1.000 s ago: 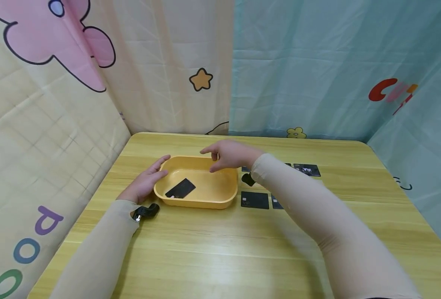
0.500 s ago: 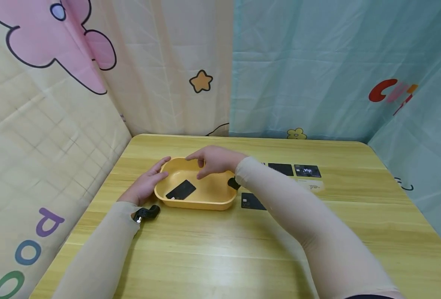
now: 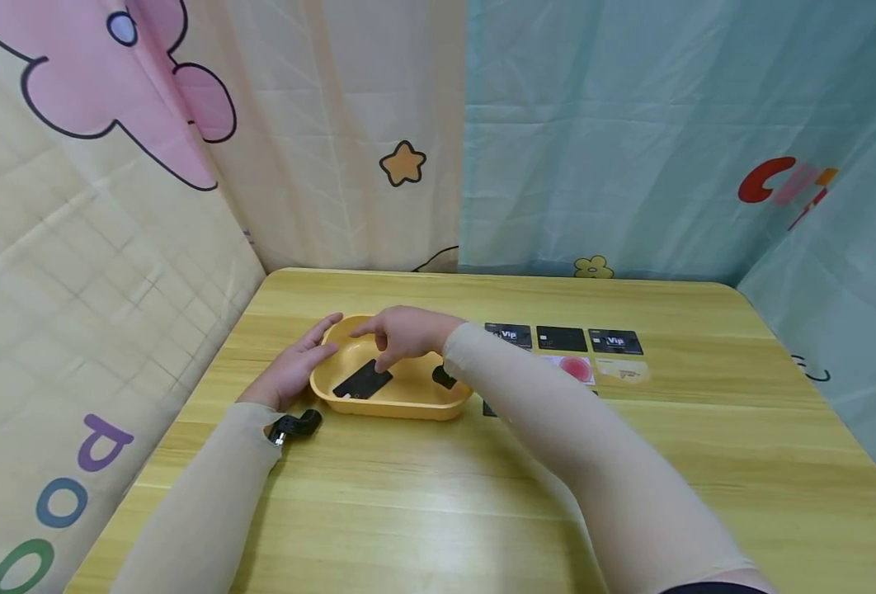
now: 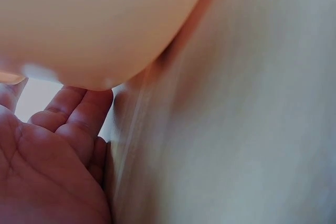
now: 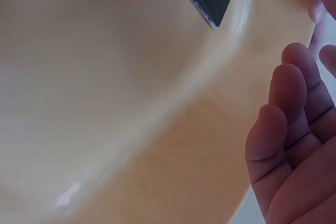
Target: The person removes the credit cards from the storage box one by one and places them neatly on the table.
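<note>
A yellow plastic tray (image 3: 401, 409) stands on the table, with black cards (image 3: 364, 380) in its left part; how many overlap there cannot be told. My left hand (image 3: 292, 369) rests at the tray's left end, thumb over the rim, and fingers lying fairly straight against the outer wall in the left wrist view. Over the inside of the tray hovers my right hand (image 3: 408, 334), forefinger extended and the other fingers loosely bent. Its thumb is just above the cards, and contact cannot be made out. Nothing shows between its fingers in the right wrist view.
Right of the tray lie several cards in rows: black VIP cards (image 3: 616, 341) at the back, a pink-patterned card (image 3: 575, 370) and a pale yellow card (image 3: 622, 370) in front. My right forearm (image 3: 557, 429) hides part of them. Curtains (image 3: 594, 148) stand behind the table.
My right hand has moved left and lower across the tray, to above the cards inside it. More cards on the right have come into sight. The left hand stays at the tray.
</note>
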{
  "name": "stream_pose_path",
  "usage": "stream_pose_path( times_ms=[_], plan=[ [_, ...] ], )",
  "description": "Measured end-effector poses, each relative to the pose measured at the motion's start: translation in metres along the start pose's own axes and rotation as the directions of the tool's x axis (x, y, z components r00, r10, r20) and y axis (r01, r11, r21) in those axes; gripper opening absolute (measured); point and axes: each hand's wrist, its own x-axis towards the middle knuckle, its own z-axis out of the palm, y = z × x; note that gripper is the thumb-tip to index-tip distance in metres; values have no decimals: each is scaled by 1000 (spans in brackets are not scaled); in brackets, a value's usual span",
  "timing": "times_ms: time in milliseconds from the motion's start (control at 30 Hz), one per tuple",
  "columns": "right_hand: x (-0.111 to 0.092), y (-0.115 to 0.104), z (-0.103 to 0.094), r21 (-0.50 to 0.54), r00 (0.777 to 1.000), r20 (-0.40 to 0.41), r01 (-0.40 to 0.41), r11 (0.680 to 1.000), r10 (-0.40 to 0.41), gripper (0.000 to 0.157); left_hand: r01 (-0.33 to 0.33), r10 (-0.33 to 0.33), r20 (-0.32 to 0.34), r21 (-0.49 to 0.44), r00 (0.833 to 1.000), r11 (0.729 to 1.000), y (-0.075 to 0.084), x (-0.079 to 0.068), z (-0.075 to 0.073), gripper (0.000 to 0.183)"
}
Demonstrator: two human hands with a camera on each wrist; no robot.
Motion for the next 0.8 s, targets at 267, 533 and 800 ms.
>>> stream_pose_path(
  times_ms=[267,533,800],
  plan=[
    [14,4,14,44,997,71,-46,998,43,72,-14,14,1,-12,1000,1000,-2,2,1,62],
    [21,12,26,-6,990,129,-57,998,58,77,7,-7,-14,22,1000,1000,-2,0,0,61],
    [25,15,31,-56,987,156,-19,998,27,68,7,-7,-15,2,1000,1000,-3,0,2,60]
  ],
)
